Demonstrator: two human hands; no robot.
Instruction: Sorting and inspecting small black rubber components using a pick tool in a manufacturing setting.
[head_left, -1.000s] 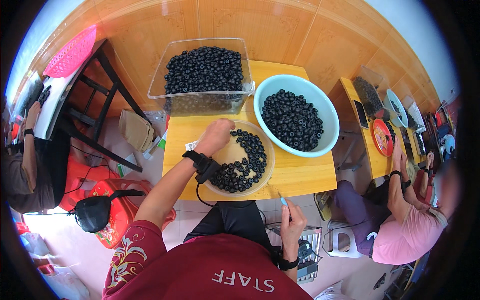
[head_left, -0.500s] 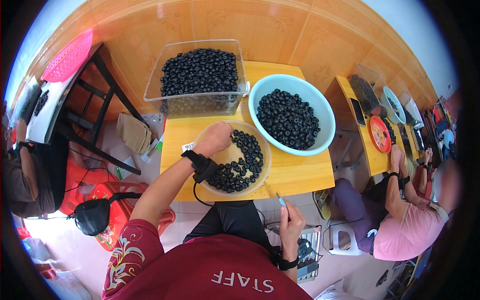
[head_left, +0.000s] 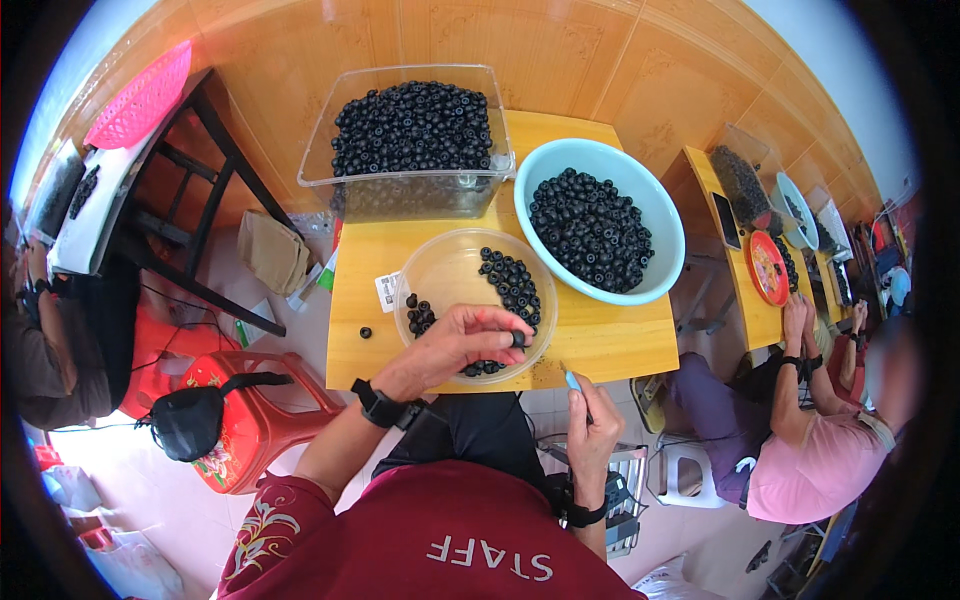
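Between the thumb and fingers of my left hand (head_left: 468,345) is a small round black part (head_left: 517,340). This hand is over the near side of a shallow clear round dish (head_left: 440,262). Inside the dish, similar black parts with holes in them (head_left: 515,285) are gathered at the right, left and near sides. At the table's front edge, my right hand (head_left: 596,425) is closed around a slim tool with a light blue end (head_left: 571,380); its tip is too fine to make out. One loose black part (head_left: 366,333) lies on the wood, left of the dish.
A clear rectangular bin (head_left: 420,197) heaped with black parts stands at the back of the yellow table (head_left: 590,345). To its right is a light blue basin (head_left: 673,255), partly filled. A red stool (head_left: 285,400) stands at left; a person in pink (head_left: 810,470) works at right.
My left hand has drawn back from the dish's far side toward me, now pinching a black part. Parts inside the dish have shifted, and a loose one shows on the table. My right hand stays nearly put.
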